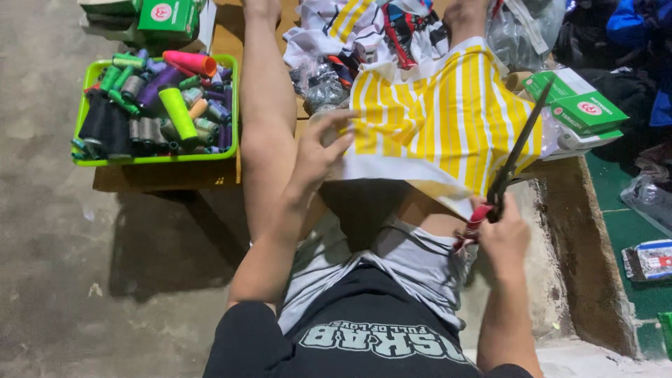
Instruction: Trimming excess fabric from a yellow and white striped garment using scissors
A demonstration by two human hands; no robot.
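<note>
Cloth: yellow-striped fabric point(437, 115) lies across the lap.
Left hand point(318, 150): pinches the cloth's left edge.
Right hand point(504, 234): closed around scissors point(514, 150), blades seemingly shut.
Advice: keep cloth taut.

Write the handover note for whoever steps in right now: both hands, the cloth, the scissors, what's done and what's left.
Left hand: fingers pinch the left edge of the yellow-and-white striped cloth, which is spread over the lap.
Right hand: grips the red-handled scissors, blades shut, lying along the cloth's right edge.
Nearby: green tray of thread spools to the left, green boxes to the right.
Done: no cut visible.
Left: any cutting.
</note>
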